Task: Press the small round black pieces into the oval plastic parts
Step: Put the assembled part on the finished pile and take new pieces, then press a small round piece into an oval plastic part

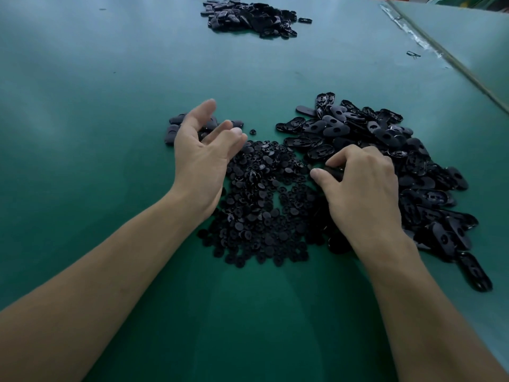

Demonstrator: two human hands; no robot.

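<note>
A heap of small round black pieces (264, 205) lies on the green table between my hands. To its right spreads a big pile of oval black plastic parts (385, 150). My right hand (360, 188) sits at the left edge of that pile, its fingers and thumb curled round one oval part (332, 171). My left hand (203, 150) hovers above the left edge of the round pieces, fingers loosely spread and holding nothing. Behind the left hand lies a small group of oval parts (176, 128).
A second pile of oval parts (250, 17) lies at the far side of the green table (110, 92). One stray round piece (252, 132) sits alone past the heap. A taped seam (418, 37) and a loose part (413, 54) lie at the far right.
</note>
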